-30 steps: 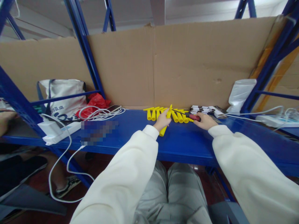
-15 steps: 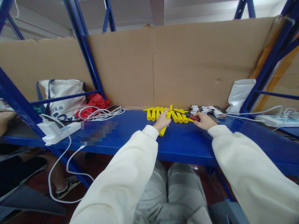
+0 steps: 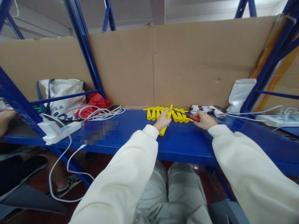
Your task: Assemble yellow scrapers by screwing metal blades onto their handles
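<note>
My left hand [image 3: 161,120] is closed around a yellow T-shaped plastic piece [image 3: 163,131], its round tube end pointing toward me and its crossbar standing up beyond the fingers. My right hand [image 3: 206,120] grips a screwdriver [image 3: 194,118] by its dark red handle. The thin shaft runs left to the crossbar of the held piece; whether the tip sits in a screw is too small to tell. Behind and on both sides of my left hand lies a row of several similar yellow pieces [image 3: 180,117] on the blue shelf table [image 3: 184,143].
White-and-black booklets [image 3: 202,109] and a white pouch [image 3: 240,95] stand at the back right. Leftward are a coiled white cable [image 3: 100,115], a red bag [image 3: 97,101], a cloth tote [image 3: 64,93] and a power strip [image 3: 67,130]. Cardboard [image 3: 187,62] closes the back. Another person sits far left.
The screwdriver handle shows a different side, smooth dark red instead of patterned red and black, so it has turned in my right hand. Both hands stay in nearly the same place.
</note>
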The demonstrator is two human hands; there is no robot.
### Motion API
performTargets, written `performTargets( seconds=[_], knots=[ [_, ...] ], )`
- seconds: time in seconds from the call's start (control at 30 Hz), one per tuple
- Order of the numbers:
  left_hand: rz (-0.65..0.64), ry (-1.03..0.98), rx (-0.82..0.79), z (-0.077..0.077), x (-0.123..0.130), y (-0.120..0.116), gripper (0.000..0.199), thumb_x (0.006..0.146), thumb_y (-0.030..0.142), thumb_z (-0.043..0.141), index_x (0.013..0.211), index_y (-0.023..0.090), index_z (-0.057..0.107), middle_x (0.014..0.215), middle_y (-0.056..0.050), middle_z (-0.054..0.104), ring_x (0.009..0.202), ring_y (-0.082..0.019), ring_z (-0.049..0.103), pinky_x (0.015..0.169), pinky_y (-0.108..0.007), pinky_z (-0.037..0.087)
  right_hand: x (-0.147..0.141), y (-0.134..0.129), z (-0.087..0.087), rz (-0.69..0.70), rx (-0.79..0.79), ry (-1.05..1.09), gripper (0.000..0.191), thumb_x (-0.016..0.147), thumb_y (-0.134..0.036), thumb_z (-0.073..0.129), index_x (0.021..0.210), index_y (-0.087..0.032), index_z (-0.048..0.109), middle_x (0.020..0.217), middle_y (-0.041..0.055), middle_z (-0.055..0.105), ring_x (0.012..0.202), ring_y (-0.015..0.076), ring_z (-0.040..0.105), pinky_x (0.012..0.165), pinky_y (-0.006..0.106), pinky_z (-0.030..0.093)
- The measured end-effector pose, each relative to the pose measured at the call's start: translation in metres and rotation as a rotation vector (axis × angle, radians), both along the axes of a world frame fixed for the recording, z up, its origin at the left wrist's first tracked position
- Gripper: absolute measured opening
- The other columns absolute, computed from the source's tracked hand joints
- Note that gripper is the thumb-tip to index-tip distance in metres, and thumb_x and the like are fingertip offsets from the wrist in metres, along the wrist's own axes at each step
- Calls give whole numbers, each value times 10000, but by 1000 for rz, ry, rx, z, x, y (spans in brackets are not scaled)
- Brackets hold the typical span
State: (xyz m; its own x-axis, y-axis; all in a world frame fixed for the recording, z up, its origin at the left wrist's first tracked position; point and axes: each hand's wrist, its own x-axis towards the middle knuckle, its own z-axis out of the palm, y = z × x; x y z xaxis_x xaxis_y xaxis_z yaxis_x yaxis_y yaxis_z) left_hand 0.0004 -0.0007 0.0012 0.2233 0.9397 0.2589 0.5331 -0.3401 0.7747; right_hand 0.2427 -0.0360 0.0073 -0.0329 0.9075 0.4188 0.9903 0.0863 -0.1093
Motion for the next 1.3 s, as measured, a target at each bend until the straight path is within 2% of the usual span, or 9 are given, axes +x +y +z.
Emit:
performTargets(
  seconds=[0.23, 0.47, 0.6, 0.73, 0.9, 1.03, 1.1, 1.17, 1.3],
  knots=[
    [8, 0, 5, 1, 0, -1, 744, 818, 80, 546, 1527, 202, 357, 1005, -72, 714, 617, -136, 675, 697, -269, 576, -2, -2, 4, 54, -1, -6, 134, 767, -328, 560, 846, -220, 568, 861, 104, 696, 772, 247, 649, 643, 304, 430],
    [-9, 7, 10, 1, 0, -2, 744, 798, 70, 529, 1515, 198, 376, 1136, -108, 686, 610, -129, 676, 686, -277, 584, -6, -5, 6, -69, -46, -19, 209, 758, -325, 608, 914, -231, 506, 850, 101, 695, 730, 254, 649, 603, 299, 395],
    [-3, -5, 5, 2, 0, -3, 721, 808, 66, 514, 1507, 190, 387, 1245, -126, 646, 597, -118, 671, 659, -258, 575, -6, -5, 6, -76, -39, -14, 223, 763, -348, 619, 904, -241, 484, 833, 89, 689, 719, 246, 649, 586, 288, 381],
    [15, -19, 14, 2, -1, -2, 734, 796, 50, 528, 1503, 190, 389, 1154, -105, 680, 588, -117, 665, 652, -250, 568, -4, -4, 4, -68, -13, -24, 241, 750, -362, 625, 911, -240, 494, 791, 72, 681, 676, 233, 637, 562, 278, 369],
    [38, -61, 60, 3, -2, -3, 730, 778, 42, 514, 1484, 194, 412, 1068, -80, 702, 605, -126, 675, 644, -250, 566, 0, -1, 0, 6, -2, -55, 209, 729, -337, 627, 883, -239, 525, 761, 52, 680, 670, 221, 629, 562, 274, 374],
    [25, -54, 83, 3, -2, -5, 745, 766, 45, 502, 1491, 188, 405, 1110, -99, 701, 623, -140, 686, 688, -282, 581, 5, 6, -6, 183, 14, -28, 157, 723, -318, 645, 836, -233, 577, 763, 37, 692, 686, 208, 638, 616, 277, 437],
    [4, -39, 90, 4, -1, -5, 747, 761, 43, 505, 1489, 179, 411, 1179, -118, 687, 712, -167, 713, 757, -313, 587, 6, 10, -9, 293, 22, -13, 155, 722, -317, 664, 842, -228, 623, 819, 41, 712, 731, 210, 655, 672, 289, 479],
    [-28, -29, 117, 4, 0, -5, 747, 748, 33, 515, 1477, 170, 433, 1272, -134, 655, 891, -209, 721, 868, -349, 572, 5, 13, -13, 379, 23, -13, 192, 719, -322, 693, 881, -221, 673, 910, 56, 730, 819, 227, 675, 751, 315, 511],
    [-153, -9, 239, 3, 5, -5, 755, 720, 8, 529, 1454, 176, 472, 1421, -119, 569, 1232, -256, 595, 1074, -409, 460, -3, 15, -17, 442, 0, -15, 247, 729, -335, 722, 944, -215, 724, 999, 73, 740, 919, 246, 687, 827, 347, 532]
  ],
)
